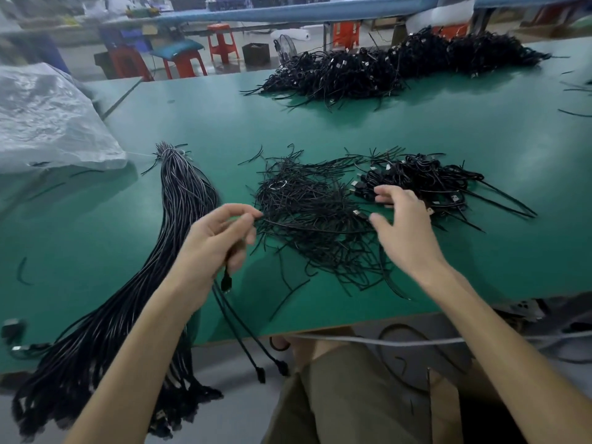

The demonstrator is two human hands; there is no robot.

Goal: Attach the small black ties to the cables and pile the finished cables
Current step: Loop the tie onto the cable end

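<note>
Crowding table [416, 133]: ties [307, 213], cable bundle [179, 200], bag [48, 123].

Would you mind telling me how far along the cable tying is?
Done: a big far heap and a smaller pile by the open right hand. In hand: the left hand grips one cable. Left: the thick bundle of untied cables, with loose ties ready.

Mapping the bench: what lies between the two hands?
The pile of black ties, between the left hand holding a cable and the right hand; head view.
</note>
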